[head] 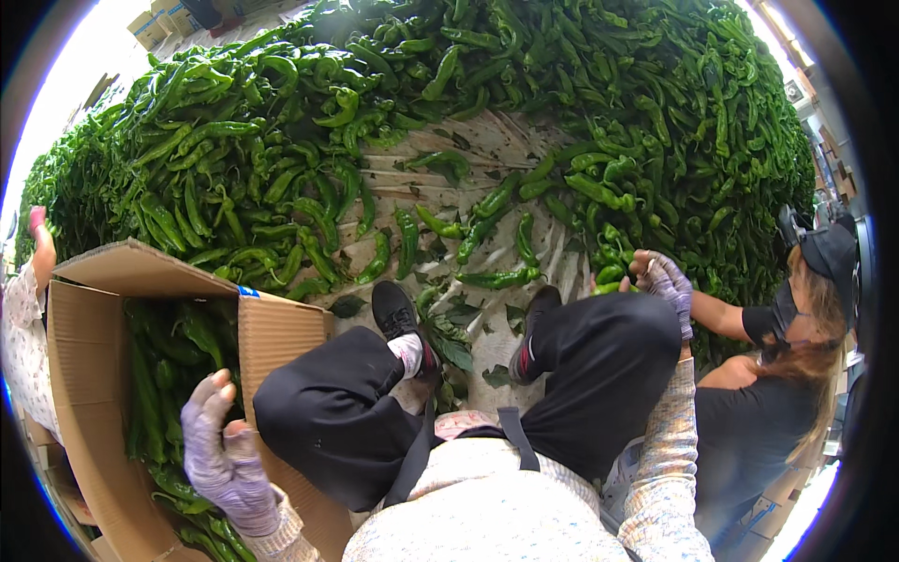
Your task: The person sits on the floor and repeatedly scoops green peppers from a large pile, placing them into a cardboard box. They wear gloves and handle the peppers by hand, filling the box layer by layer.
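Note:
My left hand [225, 449], in a purple fingerless glove, is over the right side of an upright cardboard box [274, 330]. Its fingers are apart and it holds nothing. Green peppers [151, 393] lie inside the box. My right hand [664, 284], gloved the same way, is beyond my right knee, its fingers bent close to green peppers [609, 272] at the edge of the heap. Whether it grips one is hard to see, since the knee hides part of this spot. Loose peppers [497, 279] and leaves lie on the pale sheet between my shoes.
A large heap of green peppers [491, 49] curves around the front and both sides. At the right sits a co-worker [765, 393] in a black cap and mask, an arm reaching behind my right hand. Another person's arm [43, 253] shows at the far left, beyond the box.

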Demonstrator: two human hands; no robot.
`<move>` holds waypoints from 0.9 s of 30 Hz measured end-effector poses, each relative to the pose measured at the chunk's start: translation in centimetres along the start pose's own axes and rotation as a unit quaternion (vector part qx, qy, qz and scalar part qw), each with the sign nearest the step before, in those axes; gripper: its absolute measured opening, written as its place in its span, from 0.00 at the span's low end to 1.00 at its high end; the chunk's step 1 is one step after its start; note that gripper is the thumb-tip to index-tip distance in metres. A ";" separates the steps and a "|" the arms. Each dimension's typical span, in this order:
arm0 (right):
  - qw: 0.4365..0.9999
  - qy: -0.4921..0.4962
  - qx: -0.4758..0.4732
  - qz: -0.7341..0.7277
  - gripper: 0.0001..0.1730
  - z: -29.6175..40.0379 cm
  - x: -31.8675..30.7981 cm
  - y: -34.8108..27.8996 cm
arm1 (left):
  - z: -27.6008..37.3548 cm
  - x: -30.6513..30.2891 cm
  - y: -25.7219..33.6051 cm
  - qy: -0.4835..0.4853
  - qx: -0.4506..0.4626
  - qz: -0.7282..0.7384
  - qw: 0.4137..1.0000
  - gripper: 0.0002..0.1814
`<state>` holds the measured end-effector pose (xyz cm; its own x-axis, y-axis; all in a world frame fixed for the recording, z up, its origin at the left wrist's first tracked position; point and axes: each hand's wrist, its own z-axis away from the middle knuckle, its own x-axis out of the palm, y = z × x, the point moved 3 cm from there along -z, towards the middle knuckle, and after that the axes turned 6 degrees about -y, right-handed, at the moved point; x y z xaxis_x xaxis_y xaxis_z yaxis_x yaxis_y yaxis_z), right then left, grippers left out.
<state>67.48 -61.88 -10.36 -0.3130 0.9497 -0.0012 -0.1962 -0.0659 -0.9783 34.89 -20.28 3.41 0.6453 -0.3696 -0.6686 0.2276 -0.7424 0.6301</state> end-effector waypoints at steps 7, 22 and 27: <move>0.832 -0.116 0.074 -0.537 0.23 0.3 -7.5 11.2 | -4.6 8.0 2.3 -0.168 0.173 0.011 0.970 0.14; 0.944 0.284 0.165 -0.031 0.18 11.9 -11.9 18.0 | -13.9 6.8 4.7 -0.127 0.216 0.198 0.948 0.14; 0.952 0.274 0.121 0.057 0.17 7.3 -13.3 17.0 | -21.3 9.8 4.6 -0.202 0.162 0.264 0.929 0.20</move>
<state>61.53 -77.92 -25.47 0.1737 0.9450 -0.2773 -0.4194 -0.1838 -0.8890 57.81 -15.42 8.21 0.2627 -0.8608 -0.4359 -0.3169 -0.5036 0.8037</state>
